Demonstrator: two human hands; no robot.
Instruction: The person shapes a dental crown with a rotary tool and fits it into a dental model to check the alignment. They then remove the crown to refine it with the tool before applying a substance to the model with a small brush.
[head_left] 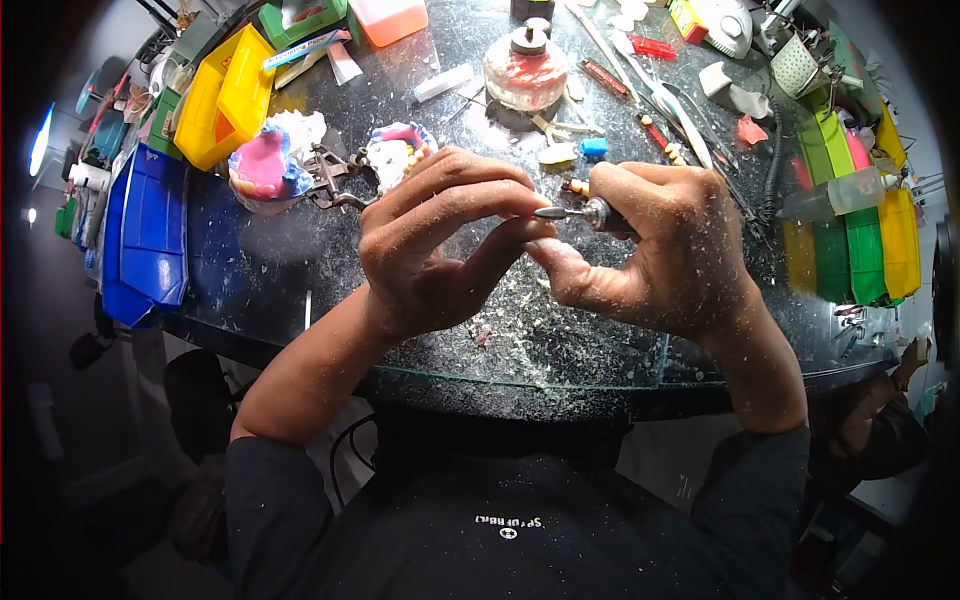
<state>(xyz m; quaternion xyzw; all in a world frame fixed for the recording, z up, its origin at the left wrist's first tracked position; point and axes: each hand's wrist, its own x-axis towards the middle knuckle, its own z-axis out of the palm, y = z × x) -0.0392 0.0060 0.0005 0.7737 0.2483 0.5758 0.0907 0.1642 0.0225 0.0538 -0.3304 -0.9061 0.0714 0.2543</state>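
My right hand [672,245] is closed around a dark rotary handpiece [612,216], its metal bur [556,213] pointing left. The bur's tip reaches the fingertips of my left hand [440,235], which are pinched together. Whatever they hold is too small and too covered to make out. My right thumb stretches across and meets the left fingertips. Pale dust speckles both hands. Behind my left hand, dental casts with pink and blue wax [262,168] sit beside a metal articulator [328,175].
Pale shavings [535,345] cover the dark bench near its front edge. A glass spirit burner [526,75] stands at the back, with hand tools [680,120] to its right. Blue [150,235] and yellow bins [225,100] line the left, green bins [862,245] the right. Another person's arm [905,370] shows far right.
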